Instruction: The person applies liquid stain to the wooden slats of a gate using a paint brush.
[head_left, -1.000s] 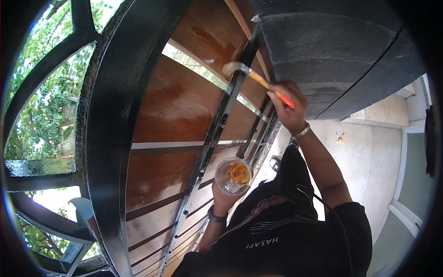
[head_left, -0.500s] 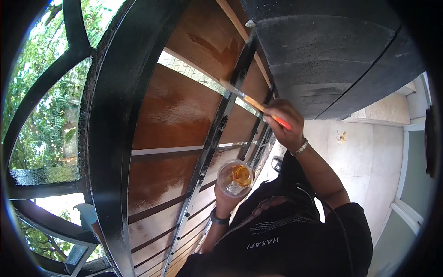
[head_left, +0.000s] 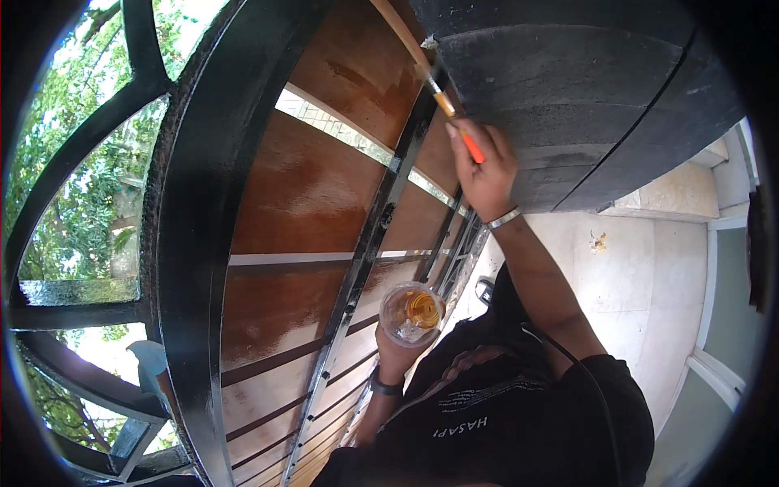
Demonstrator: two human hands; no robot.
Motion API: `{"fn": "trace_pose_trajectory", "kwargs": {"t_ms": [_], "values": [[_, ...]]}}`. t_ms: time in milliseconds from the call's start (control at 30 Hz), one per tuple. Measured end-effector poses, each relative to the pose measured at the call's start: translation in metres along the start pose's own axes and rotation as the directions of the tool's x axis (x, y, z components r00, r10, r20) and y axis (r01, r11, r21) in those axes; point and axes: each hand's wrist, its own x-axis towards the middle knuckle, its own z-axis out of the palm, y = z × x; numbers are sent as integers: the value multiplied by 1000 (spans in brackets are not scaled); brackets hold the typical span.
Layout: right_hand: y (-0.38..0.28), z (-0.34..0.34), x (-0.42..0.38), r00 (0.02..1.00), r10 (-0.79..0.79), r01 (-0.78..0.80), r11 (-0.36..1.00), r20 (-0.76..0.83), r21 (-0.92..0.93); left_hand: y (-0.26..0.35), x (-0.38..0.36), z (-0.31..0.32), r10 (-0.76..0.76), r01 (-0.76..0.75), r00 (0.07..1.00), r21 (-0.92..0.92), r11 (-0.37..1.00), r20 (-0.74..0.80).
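Note:
My right hand (head_left: 487,169) is closed round the orange-tipped handle of a paintbrush (head_left: 444,101), its bristles at the upper end of a brown wooden panel (head_left: 357,81), near a narrow wood strip (head_left: 399,31). Lower down, my left hand (head_left: 395,351) holds a clear plastic cup (head_left: 398,312) with amber liquid in it. The cup is beside a black metal bar (head_left: 363,256) that crosses the wooden slats. Glossy reddish-brown panels (head_left: 304,191) lie to the left of the cup; the slats below them look paler.
A curved black metal frame (head_left: 195,203) with greenery behind it stands at the left. A dark grey wall surface (head_left: 560,89) fills the upper right. Pale floor tiles (head_left: 613,276) show at the right, near a stone ledge (head_left: 665,193).
My right hand has moved up and slightly left, carrying the brush towards the upper edge of the panel. My left hand and the cup have barely moved.

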Motion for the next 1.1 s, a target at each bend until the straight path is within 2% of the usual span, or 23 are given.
{"fn": "trace_pose_trajectory", "kwargs": {"t_ms": [100,167,233,300,367,433,500,533,567,633,667,700,767,933,1000,1100], "values": [[-19,-2,-8,998,-10,10,1000,56,-3,-4,-4,1,-19,19,1000,-33,999,-3],[-34,-12,-19,986,15,-41,987,163,152,-6,-4,1,-34,33,999,-53,998,-10],[-44,-27,-27,991,10,-41,974,135,225,-6,-4,1,-36,34,999,-127,991,-13],[-46,-34,-23,994,8,-40,956,111,292,-6,-1,2,-32,30,999,-126,992,-13],[-52,-35,-11,974,207,-227,883,92,410,-7,0,3,-33,32,999,-121,992,-8],[-56,-21,2,960,274,-270,867,51,419,-10,2,2,11,-11,1000,-24,1000,6],[-70,-8,25,825,566,-431,625,2,651,-6,2,3,2,-1,1000,-29,1000,15],[-68,2,26,803,595,-427,544,27,722,-4,2,4,-7,8,1000,-42,999,20],[-64,7,18,802,597,-426,542,24,725,-2,2,3,-6,7,1000,-37,999,21],[-53,16,-2,713,700,-519,492,36,699,-1,1,1,-24,25,1000,-99,995,7],[-45,13,-13,682,730,-592,522,36,614,-2,0,0,-16,16,1000,-97,995,3],[-38,11,-21,687,726,-588,523,40,617,-4,-1,-2,-12,11,1000,-100,995,-5],[-31,9,-30,595,803,-636,487,-22,598,-13,-2,-6,1,-1,1000,-88,996,-1],[-58,12,4,674,729,-533,591,-119,605,-19,-4,-5,12,-14,1000,-131,991,-15],[-85,14,27,805,590,-422,642,-61,640,-14,-4,-4,4,-5,1000,-155,988,-8],[-106,16,52,829,555,-334,584,-63,740,-9,-4,-2,5,-5,1000,-135,991,0]]}}
